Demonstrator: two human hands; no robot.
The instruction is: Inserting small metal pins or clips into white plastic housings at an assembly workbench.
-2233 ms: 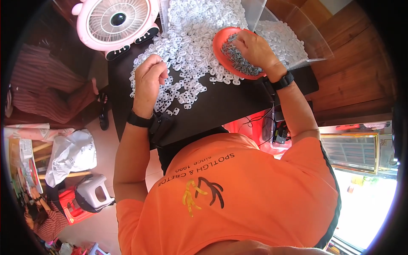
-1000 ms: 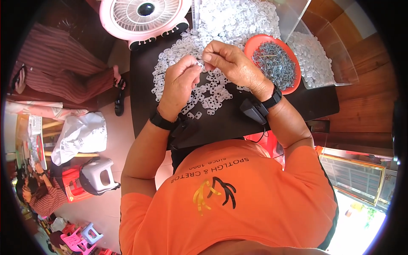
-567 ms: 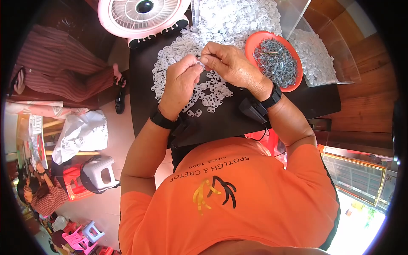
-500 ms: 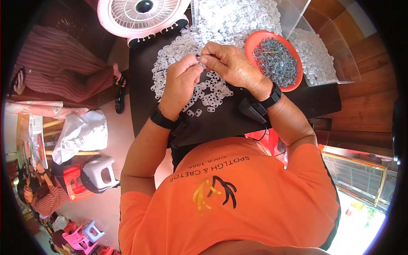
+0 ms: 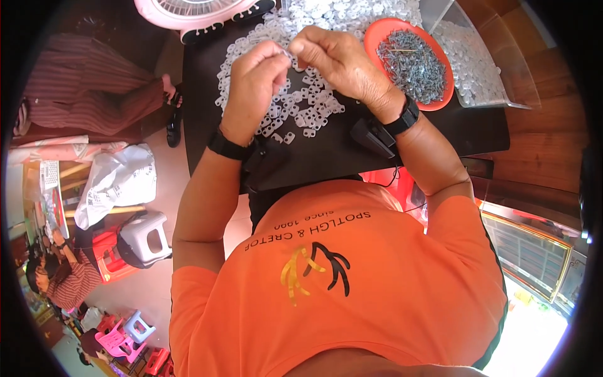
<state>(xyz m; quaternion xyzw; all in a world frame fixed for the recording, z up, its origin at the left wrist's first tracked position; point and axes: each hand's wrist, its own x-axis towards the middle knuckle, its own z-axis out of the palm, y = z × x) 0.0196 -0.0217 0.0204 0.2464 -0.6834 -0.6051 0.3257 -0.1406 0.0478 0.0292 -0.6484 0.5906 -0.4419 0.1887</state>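
1. One dark table point(image 5: 308, 160) is spanning twelve o'clock.
2. Clear bin point(image 5: 512, 75) is standing at left hand point(image 5: 254, 81)'s three o'clock.
3. Pink fan point(image 5: 201, 17) is standing at its ten.
4. Red plate point(image 5: 372, 41) of grey fasteners point(image 5: 411, 66) is lying between right hand point(image 5: 345, 63) and bin.
5. Left hand is pinching a white piece point(image 5: 289, 55); right hand is nearly meeting it, its grip hidden.

Orange shirt point(image 5: 402, 283), 6 o'clock: two curved rows of dark lettering point(image 5: 308, 230), upside down in view; smaller row, words plus number, nearer centre. Branching emblem point(image 5: 339, 270), yellow and black, farther toward 6 o'clock. White bag point(image 5: 129, 173), 9 o'clock: dark print on creased surface, too small to read.
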